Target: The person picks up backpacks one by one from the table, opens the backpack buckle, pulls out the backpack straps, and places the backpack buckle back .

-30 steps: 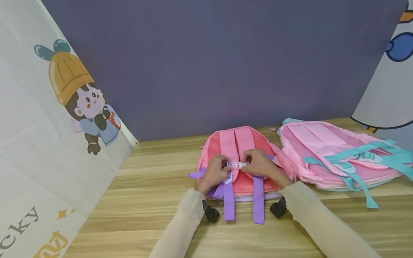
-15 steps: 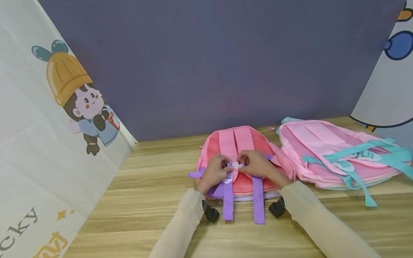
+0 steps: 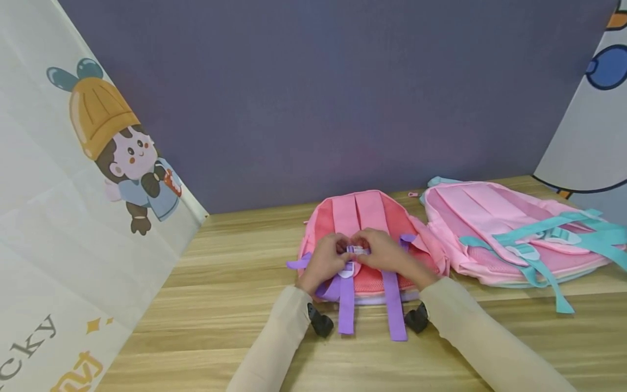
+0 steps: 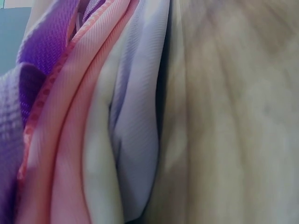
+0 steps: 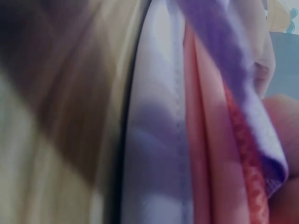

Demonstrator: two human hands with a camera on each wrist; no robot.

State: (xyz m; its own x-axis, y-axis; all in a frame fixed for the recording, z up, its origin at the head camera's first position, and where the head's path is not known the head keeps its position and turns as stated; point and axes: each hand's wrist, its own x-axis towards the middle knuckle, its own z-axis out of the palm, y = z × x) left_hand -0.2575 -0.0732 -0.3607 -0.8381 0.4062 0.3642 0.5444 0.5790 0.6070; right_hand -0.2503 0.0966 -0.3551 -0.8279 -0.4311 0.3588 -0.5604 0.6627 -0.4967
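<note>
Coral-pink backpack (image 3: 324, 216) lay back-panel up on the wood-grain table (image 3: 235, 283), near the purple-grey wall (image 3: 313, 98). Head feed gave me both hands over its middle: left hand (image 3: 327, 260) had thumb and fingers curled in, pinching one end of a white buckle (image 3: 360, 250); right hand (image 3: 383, 251) pinched the other end, fingertips of the two nearly meeting. Fingers covered the buckle ends, so I couldn't tell if it was latched. Purple straps (image 3: 346, 310) ran past the bag's lower edge. Light-pink backpack (image 3: 482, 198) with teal straps (image 3: 546, 226) lay just beside it, on the right. On the wrist feeds I got mostly blurred bag edge, purple strap and tabletop.
</note>
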